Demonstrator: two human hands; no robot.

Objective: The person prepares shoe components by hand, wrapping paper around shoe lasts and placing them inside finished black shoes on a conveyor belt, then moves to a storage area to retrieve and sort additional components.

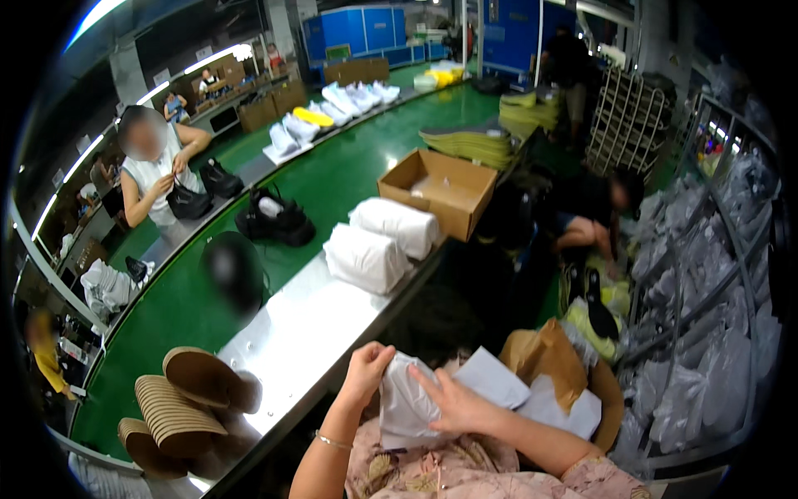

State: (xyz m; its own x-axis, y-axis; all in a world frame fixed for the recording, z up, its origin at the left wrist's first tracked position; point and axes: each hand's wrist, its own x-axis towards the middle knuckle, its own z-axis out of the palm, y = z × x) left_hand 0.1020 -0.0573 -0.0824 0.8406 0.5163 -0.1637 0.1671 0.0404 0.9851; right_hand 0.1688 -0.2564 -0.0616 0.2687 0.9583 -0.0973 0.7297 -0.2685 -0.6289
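My left hand (366,373) grips the upper left edge of a white paper-wrapped bundle (405,412) held against my lap. My right hand (455,405) lies flat across the bundle's right side, fingers spread and pressing the paper. Loose white paper sheets (492,378) stick out behind the bundle. A brown paper bag (544,353) with more white sheets (561,407) sits just right of my hands.
Two white wrapped bundles (382,241) lie on the steel table edge (299,324) beside a green conveyor belt (332,179). An open cardboard box (440,190), stacked tan insoles (179,403), black shoes (274,218), other workers (154,170) and racks of bagged goods (715,333) surround me.
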